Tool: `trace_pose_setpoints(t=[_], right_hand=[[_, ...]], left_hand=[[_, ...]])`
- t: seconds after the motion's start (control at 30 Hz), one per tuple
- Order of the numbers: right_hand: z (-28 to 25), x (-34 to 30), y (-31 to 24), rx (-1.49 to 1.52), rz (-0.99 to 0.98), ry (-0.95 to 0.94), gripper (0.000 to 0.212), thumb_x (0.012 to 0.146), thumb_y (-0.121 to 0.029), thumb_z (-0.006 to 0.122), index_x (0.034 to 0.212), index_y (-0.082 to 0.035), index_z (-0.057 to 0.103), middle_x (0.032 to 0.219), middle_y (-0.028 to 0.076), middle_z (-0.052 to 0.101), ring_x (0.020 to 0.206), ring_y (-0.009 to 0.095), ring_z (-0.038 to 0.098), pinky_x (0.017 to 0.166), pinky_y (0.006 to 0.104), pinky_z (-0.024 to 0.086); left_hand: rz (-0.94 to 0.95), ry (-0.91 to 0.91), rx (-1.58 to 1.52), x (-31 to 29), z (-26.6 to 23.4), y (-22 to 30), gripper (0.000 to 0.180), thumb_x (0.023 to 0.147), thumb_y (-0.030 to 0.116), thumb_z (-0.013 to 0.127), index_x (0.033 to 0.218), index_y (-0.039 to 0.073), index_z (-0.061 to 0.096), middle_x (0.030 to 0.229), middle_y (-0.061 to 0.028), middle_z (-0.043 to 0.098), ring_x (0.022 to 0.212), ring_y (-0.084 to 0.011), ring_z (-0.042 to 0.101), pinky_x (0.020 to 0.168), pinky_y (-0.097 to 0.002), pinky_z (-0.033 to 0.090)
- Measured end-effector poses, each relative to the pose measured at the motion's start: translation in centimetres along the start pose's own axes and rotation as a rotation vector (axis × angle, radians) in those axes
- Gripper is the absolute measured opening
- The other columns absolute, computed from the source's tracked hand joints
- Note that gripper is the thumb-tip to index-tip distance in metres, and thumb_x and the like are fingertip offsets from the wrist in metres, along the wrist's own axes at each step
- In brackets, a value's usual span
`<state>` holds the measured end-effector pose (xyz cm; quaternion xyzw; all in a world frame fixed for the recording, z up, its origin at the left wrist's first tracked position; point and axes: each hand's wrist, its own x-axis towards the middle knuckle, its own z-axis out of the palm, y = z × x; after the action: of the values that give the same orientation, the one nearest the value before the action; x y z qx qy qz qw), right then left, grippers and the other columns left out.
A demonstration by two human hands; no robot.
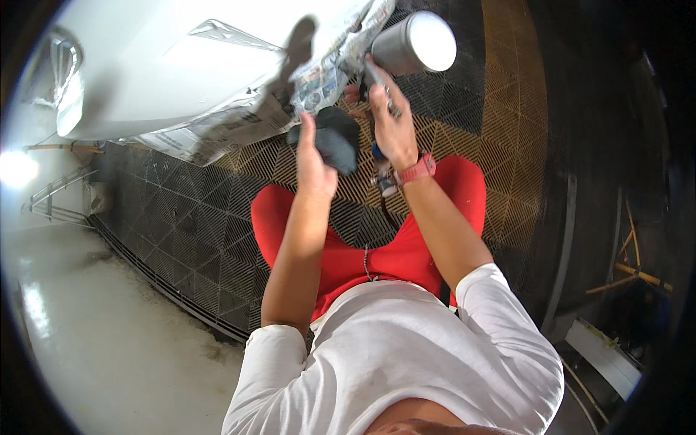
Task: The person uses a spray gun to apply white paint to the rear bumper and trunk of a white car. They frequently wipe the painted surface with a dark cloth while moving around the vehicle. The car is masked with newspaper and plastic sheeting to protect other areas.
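My right hand (395, 130) is closed around the handle of a spray gun (377, 76), raised beside the masked edge of a white panel (181, 80). On top of the gun sits a grey cup with a white end (413, 47), tilted toward the right. My left hand (316, 163) is to its left, with the thumb extended and the fingers curled behind a dark grey, soft-looking thing (337, 138). Blur hides what kind of thing that is. Newspaper and clear film (210, 138) cover the panel's lower edge.
Patterned black and tan floor tiles (196, 217) lie beneath me. A hose (386, 210) hangs below my right wrist. A wooden-legged stand (634, 272) and a white board (602, 355) are at the right; a metal frame (54, 196) stands at the left.
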<state>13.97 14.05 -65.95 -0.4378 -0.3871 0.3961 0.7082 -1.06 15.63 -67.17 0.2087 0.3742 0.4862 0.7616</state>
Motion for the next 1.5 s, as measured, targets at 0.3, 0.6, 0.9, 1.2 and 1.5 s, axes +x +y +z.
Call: trace_pose_setpoints(t=[0.3,0.6,0.9,1.2,1.5], right_hand=[[-4.1,-1.5,0.2,0.013,0.005,0.087,0.069,0.092,0.0,0.077,0.154,0.0,0.047,0.118,0.006,0.072,0.106,0.012,0.067,0.094,0.0277,0.055],[-4.2,-0.2,0.0,0.087,-0.045,0.098,0.05,0.094,0.001,0.074,0.143,0.001,0.06,0.122,0.007,0.073,0.107,0.012,0.069,0.096,0.0269,0.055],[1.8,-3.3,-1.5,0.129,0.069,-0.138,0.05,0.095,-0.001,0.074,0.143,0.001,0.061,0.123,0.006,0.073,0.109,0.012,0.067,0.099,0.0275,0.053],[8.9,-2.8,-8.1,0.075,-0.092,-0.216,0.05,0.094,0.001,0.075,0.143,0.0,0.062,0.113,0.008,0.075,0.101,0.01,0.068,0.093,0.0254,0.055],[9.4,-3.5,-9.9,0.034,0.006,-0.165,0.037,0.1,-0.014,0.071,0.136,-0.007,0.064,0.106,0.005,0.075,0.092,0.01,0.069,0.083,0.025,0.056]], left_hand=[[-0.183,-0.649,0.416,-3.8,0.2,1.6,0.106,0.096,0.087,0.023,0.167,0.008,0.019,0.17,-0.0156,0.03,0.155,-0.0265,0.033,0.122,-0.0475,0.032],[1.04,-0.597,1.749,-17.6,8.9,24.6,0.082,0.1,0.064,0.049,0.151,-0.001,0.048,0.146,-0.0175,0.058,0.133,-0.0295,0.056,0.115,-0.0443,0.039],[1.109,-1.507,2.18,-24.2,10.5,20.0,0.071,0.1,0.055,0.053,0.145,0.001,0.053,0.136,-0.0137,0.06,0.123,-0.025,0.056,0.107,-0.0397,0.041],[1.203,-1.512,2.155,-24.2,8.3,19.3,0.059,0.1,0.046,0.057,0.139,0.002,0.057,0.126,-0.0099,0.062,0.112,-0.0205,0.056,0.098,-0.0351,0.042],[1.226,-1.52,2.077,-23.5,6.9,18.7,0.048,0.1,0.038,0.061,0.133,0.004,0.061,0.116,-0.0061,0.064,0.101,-0.0161,0.057,0.089,-0.0304,0.043]])
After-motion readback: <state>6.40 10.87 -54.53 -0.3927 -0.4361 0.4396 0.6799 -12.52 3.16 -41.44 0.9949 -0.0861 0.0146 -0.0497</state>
